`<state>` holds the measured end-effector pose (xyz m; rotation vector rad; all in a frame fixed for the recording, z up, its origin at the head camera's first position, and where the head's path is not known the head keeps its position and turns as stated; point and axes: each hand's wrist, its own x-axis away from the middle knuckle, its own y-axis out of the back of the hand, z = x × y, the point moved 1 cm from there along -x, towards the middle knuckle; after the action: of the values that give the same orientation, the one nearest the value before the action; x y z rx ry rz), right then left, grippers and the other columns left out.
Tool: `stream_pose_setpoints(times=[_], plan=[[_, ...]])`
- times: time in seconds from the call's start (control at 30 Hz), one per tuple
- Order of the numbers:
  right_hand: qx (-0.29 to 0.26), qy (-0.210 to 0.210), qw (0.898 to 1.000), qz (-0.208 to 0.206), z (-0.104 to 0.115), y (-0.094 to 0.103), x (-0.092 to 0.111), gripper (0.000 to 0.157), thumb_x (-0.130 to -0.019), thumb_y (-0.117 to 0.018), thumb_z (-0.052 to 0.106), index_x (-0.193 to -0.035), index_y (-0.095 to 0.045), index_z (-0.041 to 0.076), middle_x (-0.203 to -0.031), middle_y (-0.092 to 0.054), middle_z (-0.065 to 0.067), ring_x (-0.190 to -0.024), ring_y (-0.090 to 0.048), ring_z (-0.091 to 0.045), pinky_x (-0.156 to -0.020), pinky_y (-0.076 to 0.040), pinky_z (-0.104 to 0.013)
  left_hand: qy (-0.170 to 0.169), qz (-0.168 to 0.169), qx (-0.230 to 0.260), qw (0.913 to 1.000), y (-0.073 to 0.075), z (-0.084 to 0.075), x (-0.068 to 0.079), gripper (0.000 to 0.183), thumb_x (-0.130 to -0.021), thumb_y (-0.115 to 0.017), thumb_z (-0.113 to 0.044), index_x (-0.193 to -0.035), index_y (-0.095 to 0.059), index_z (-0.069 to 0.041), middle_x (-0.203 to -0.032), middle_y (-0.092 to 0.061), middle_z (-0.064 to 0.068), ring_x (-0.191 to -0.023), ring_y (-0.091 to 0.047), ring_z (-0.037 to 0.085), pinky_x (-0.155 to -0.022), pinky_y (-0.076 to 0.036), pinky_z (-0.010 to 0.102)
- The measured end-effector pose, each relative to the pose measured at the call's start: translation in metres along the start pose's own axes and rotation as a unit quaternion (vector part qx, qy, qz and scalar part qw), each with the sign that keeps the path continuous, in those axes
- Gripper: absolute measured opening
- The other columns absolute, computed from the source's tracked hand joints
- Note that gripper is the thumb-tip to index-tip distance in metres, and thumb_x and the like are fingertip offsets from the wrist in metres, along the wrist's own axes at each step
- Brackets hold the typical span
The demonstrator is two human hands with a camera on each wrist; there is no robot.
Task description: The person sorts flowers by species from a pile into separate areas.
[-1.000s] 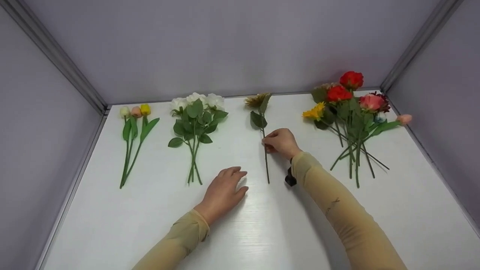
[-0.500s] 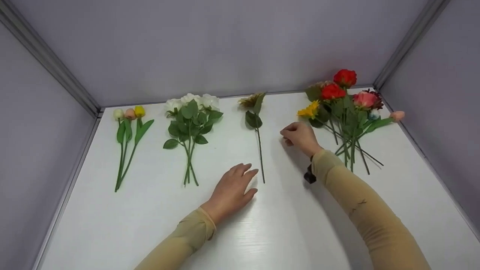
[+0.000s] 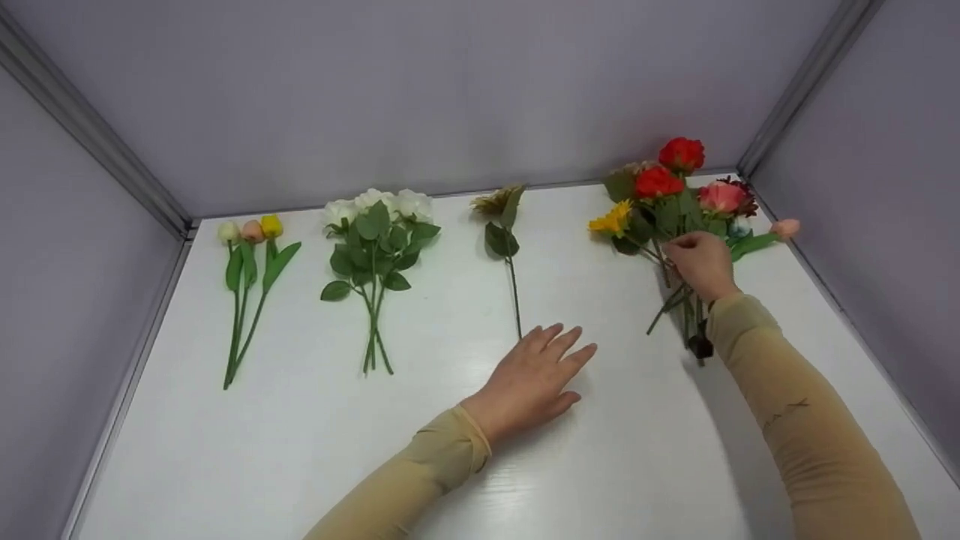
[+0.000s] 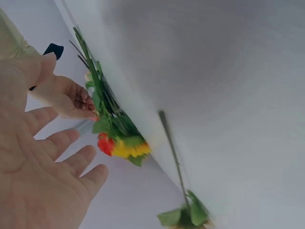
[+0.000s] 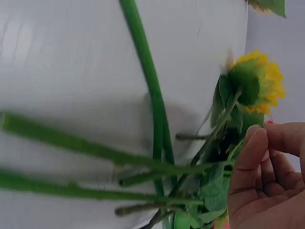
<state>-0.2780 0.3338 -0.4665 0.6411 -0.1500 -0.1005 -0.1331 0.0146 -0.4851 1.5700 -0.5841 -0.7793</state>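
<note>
My left hand hovers over the white table with its fingers spread, holding nothing. It covers the lower stem end of a single brownish-yellow flower in the head view. At the right, my right hand has reached the mixed bunch, thumb and forefinger brought together beside a yellow sunflower. In the right wrist view the sunflower stands just past the fingertips, its stem passing to their left. Whether they pinch a stem or leaf is unclear. Red roses and a pink flower lie behind that hand.
Three tulips, cream, peach and yellow, lie at the far left. Beside them rests a bunch of white roses with crossed stems. A peach tulip sticks out right of the mixed bunch. Grey panels enclose the table.
My right hand let go of the brownish-yellow flower's stem and moved right to the mixed bunch. The left hand moved right, fingers spreading. The view shifted slightly.
</note>
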Motion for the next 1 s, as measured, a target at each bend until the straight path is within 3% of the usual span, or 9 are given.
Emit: stream_pose_setpoints(times=[0.2, 0.3, 0.63, 0.87, 1.0], plan=[[0.047, 0.002, 0.998, -0.035, -0.022, 0.028, 0.002, 0.041, -0.104, -0.057, 0.028, -0.126, -0.064, -0.005, -0.113, -0.065, -0.022, -0.085, -0.062, -0.021, -0.072, -0.052, -0.034, -0.042, 0.009, -0.016, 0.9989, -0.008, -0.025, -0.022, 0.072, -0.097, -0.069, -0.046, -0.159, -0.040, -0.023, -0.162, -0.038, 0.006, -0.148, -0.034, 0.028, -0.121, -0.027, 0.044], [0.043, -0.009, 0.998, -0.039, -0.030, 0.034, 0.003, 0.038, -0.103, -0.057, 0.026, -0.122, -0.064, -0.006, -0.110, -0.065, -0.022, -0.086, -0.063, -0.023, -0.073, -0.056, -0.037, -0.051, 0.018, -0.016, 0.9984, -0.013, -0.034, -0.030, 0.073, -0.097, -0.070, -0.047, -0.159, -0.039, -0.024, -0.162, -0.037, 0.005, -0.148, -0.034, 0.027, -0.121, -0.027, 0.043], [0.135, 0.028, 0.990, 0.022, -0.028, 0.016, 0.002, 0.033, -0.099, -0.065, 0.026, -0.109, -0.069, -0.005, -0.100, -0.067, -0.019, -0.084, -0.059, -0.029, -0.069, -0.049, -0.040, -0.063, 0.030, -0.004, 0.9975, -0.024, -0.048, -0.037, 0.072, -0.098, -0.068, -0.048, -0.160, -0.038, -0.025, -0.163, -0.036, 0.004, -0.148, -0.034, 0.026, -0.121, -0.027, 0.042], [0.188, 0.013, 0.982, 0.027, -0.028, 0.010, -0.001, 0.024, -0.092, -0.070, 0.021, -0.089, -0.065, -0.002, -0.079, -0.064, -0.012, -0.072, -0.056, -0.027, -0.064, -0.047, -0.042, -0.070, 0.032, -0.008, 0.9970, -0.025, -0.050, -0.038, 0.071, -0.097, -0.067, -0.049, -0.159, -0.039, -0.025, -0.162, -0.037, 0.003, -0.148, -0.035, 0.026, -0.120, -0.029, 0.041], [0.205, 0.015, 0.978, 0.031, -0.028, 0.012, -0.001, 0.021, -0.089, -0.068, 0.015, -0.075, -0.059, 0.002, -0.065, -0.053, -0.006, -0.062, -0.049, -0.024, -0.056, -0.042, -0.039, -0.070, 0.034, -0.005, 0.9969, -0.026, -0.050, -0.038, 0.071, -0.098, -0.066, -0.049, -0.159, -0.039, -0.025, -0.163, -0.036, 0.004, -0.148, -0.035, 0.025, -0.121, -0.028, 0.041]])
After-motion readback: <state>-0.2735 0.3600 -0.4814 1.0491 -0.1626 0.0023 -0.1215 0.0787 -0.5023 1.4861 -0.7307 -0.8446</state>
